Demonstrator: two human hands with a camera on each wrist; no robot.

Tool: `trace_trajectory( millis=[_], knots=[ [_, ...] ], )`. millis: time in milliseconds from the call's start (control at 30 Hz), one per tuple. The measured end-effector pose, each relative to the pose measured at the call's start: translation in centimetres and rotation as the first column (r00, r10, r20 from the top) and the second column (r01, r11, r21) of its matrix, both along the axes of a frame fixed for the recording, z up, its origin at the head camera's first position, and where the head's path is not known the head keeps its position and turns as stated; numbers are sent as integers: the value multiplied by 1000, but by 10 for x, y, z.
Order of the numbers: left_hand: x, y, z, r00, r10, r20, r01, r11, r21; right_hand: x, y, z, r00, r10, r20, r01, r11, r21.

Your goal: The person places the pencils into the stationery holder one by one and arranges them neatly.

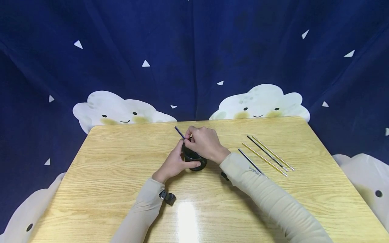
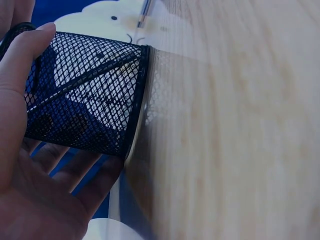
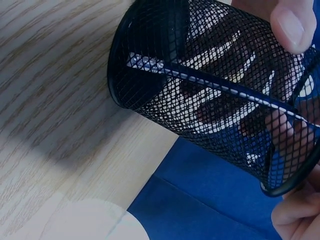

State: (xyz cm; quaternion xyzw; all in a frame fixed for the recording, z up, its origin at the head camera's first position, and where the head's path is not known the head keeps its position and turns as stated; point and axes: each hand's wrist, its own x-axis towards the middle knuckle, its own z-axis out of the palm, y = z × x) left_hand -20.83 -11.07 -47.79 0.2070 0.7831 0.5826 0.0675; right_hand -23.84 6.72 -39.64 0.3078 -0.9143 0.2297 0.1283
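Note:
A black mesh pen cup point(image 1: 194, 161) stands on the table. My left hand point(image 1: 174, 164) holds it from the left; the left wrist view shows the thumb near the rim and fingers around the mesh wall point(image 2: 90, 90). My right hand point(image 1: 206, 141) is over the rim, its thumb and fingertips pinching a dark blue pencil point(image 1: 179, 132). One end of this pencil sticks out past the rim to the upper left. Through the mesh in the right wrist view, the pencil point(image 3: 225, 89) slants inside the cup, its silvery end near the base.
To the right on the wooden table point(image 1: 121, 148) lie several pencils, among them a yellow pencil point(image 1: 264, 159), a dark pencil point(image 1: 267, 153) and another dark pencil point(image 1: 247, 158) partly behind the right sleeve. A blue curtain point(image 1: 194, 60) with clouds hangs behind the table's far edge.

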Motion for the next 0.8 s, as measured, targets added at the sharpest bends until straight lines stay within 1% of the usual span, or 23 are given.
trace_trajectory(
  millis=[267, 433, 633, 800],
  knots=[
    [-1, 1, -1, 1000, -7, 4, 7, 1000, 1, -1, 0, -3, 1000, -3, -17, 4, 1000, 6],
    [-2, 1, 0, 1000, -13, 1, 13, 1000, -1, 0, 0, -2, 1000, -3, -16, 3, 1000, 8],
    [-1, 0, 2, 1000, -14, 10, 14, 1000, -3, 0, 0, -3, 1000, 2, -18, -2, 1000, 2],
    [0, 0, 0, 1000, -15, 14, 15, 1000, 1, 2, 1, -5, 1000, 7, -11, -7, 1000, 1]
  ],
)
